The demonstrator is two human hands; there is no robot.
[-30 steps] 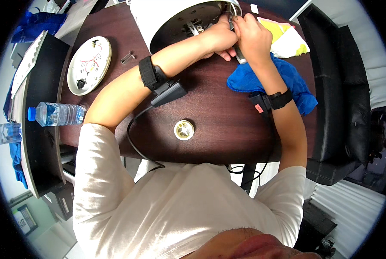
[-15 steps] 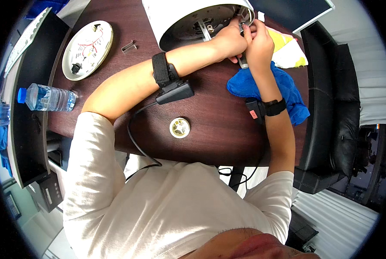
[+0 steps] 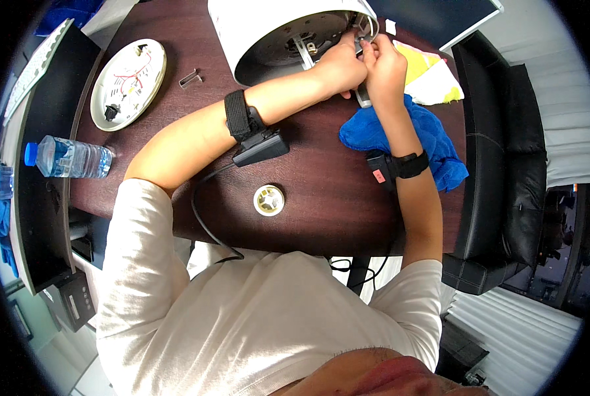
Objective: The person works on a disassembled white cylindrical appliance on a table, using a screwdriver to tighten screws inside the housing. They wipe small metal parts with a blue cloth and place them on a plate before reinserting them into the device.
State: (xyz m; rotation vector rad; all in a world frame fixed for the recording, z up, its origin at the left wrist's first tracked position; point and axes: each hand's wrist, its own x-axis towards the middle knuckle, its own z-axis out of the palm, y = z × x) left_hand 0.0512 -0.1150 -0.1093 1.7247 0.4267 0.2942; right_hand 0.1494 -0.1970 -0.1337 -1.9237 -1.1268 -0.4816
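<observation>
A white cylindrical appliance housing (image 3: 223, 39) lies on its side at the far edge of view, its open end facing me. Dark metal workings (image 3: 291, 46) show inside. My left hand (image 3: 343, 68) reaches to the right side of the opening, fingers closed at the rim. Right beside it, my right hand (image 3: 385, 69) pinches at the same spot, thumb and fingers together. A slim grey piece (image 3: 363, 99) sticks out below the two hands; its kind and which hand holds it are hidden. What the fingertips grip is too small to tell.
A round white cover with red wires (image 3: 128, 86) lies at the left, beside a small metal bracket (image 3: 190, 79). A water bottle (image 3: 74, 157) lies at the table's left edge. A white ring-shaped part (image 3: 269, 200) sits nearer me. Blue cloth (image 3: 433, 142) and yellow-white cloth (image 3: 433, 76) lie right.
The view has shifted slightly, moving the whole scene a little left in the picture. Both hands stay together at the housing's rim, with only slight finger movement.
</observation>
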